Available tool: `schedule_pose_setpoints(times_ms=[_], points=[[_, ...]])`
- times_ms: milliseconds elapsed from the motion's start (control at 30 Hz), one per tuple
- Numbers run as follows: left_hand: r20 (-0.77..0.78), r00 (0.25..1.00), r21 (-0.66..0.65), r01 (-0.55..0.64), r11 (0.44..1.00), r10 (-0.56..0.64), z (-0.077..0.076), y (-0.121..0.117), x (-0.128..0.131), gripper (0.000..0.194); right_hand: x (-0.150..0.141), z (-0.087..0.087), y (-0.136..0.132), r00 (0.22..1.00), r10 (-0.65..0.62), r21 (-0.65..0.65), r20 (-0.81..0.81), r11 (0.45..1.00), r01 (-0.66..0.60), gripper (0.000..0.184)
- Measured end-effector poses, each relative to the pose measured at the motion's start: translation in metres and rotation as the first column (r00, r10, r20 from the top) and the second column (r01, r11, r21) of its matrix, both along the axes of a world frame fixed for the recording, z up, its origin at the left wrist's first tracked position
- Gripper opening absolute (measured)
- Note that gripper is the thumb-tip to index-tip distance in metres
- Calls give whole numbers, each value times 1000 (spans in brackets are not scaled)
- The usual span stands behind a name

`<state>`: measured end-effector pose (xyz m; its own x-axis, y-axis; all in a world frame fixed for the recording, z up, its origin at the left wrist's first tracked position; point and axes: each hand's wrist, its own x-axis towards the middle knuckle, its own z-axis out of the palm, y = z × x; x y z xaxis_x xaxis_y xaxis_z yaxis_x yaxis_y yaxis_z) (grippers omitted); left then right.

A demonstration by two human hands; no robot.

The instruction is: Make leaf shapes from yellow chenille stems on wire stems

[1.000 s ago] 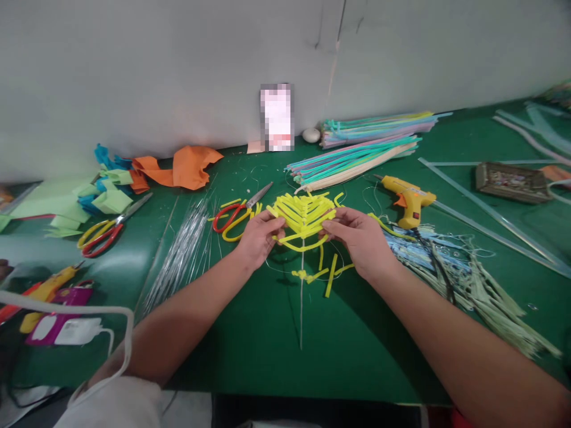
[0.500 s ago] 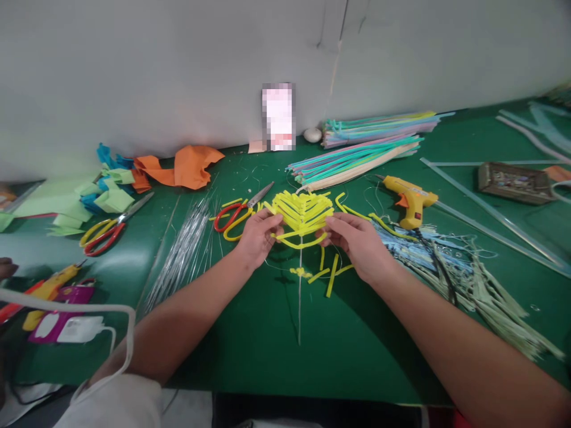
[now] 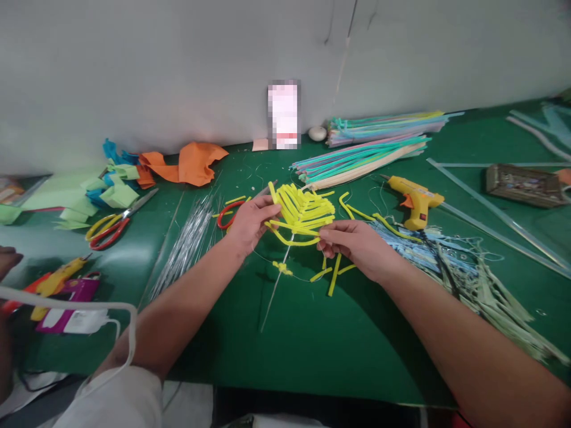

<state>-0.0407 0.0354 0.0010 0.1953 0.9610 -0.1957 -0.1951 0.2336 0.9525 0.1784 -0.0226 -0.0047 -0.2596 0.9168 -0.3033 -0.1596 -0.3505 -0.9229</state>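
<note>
Between my hands is a leaf shape made of yellow pipe cleaners (image 3: 306,208), laid in slanting rows from a middle rib. A thin wire stem (image 3: 270,303) runs down from it, tilted to the lower left, with a small yellow knot (image 3: 282,268) around it. My left hand (image 3: 250,224) pinches the leaf's left edge between thumb and fingers. At the lower right, my right hand (image 3: 357,246) is closed on the end of a curved yellow strip at the leaf's base. Partly behind my left hand lie red-and-yellow scissors (image 3: 227,214).
Pipe cleaner bundles (image 3: 366,157) lie along the wall by a propped phone (image 3: 284,113). On the right are a yellow glue gun (image 3: 417,202) and a wooden box (image 3: 520,185). Loose wires (image 3: 187,244), more scissors (image 3: 109,233) and orange paper (image 3: 200,163) occupy the left. Another person's hand (image 3: 8,261) shows far left.
The leaf has turned, so its stem now slants to the lower left instead of hanging straight. My left hand has shifted slightly left and up. The view has moved a little.
</note>
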Motion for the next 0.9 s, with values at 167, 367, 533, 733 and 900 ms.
schedule_pose_setpoints(times_ms=[167, 367, 533, 733, 900], points=[[-87, 995, 133, -41, 990, 53, 16, 9, -10, 23, -2, 1, -1, 998, -65, 34, -25, 997, 66, 24], [-589, 745, 397, -73, 915, 315, 35, 22, -51, 15, -7, 3, -3, 965, -224, 53, -136, 971, 232, 21], [-896, 382, 295, 130, 947, 226, 24, 22, -57, 31, -10, 0, -3, 930, -314, 21, -191, 946, 323, 20], [-903, 320, 372, 242, 896, 288, 43, 7, -45, 17, -10, 0, -4, 906, -346, 15, -245, 933, 360, 17], [-711, 692, 290, 449, 845, -124, 44, -9, -28, 35, -10, 3, -5, 888, -344, 19, -306, 930, 367, 16]])
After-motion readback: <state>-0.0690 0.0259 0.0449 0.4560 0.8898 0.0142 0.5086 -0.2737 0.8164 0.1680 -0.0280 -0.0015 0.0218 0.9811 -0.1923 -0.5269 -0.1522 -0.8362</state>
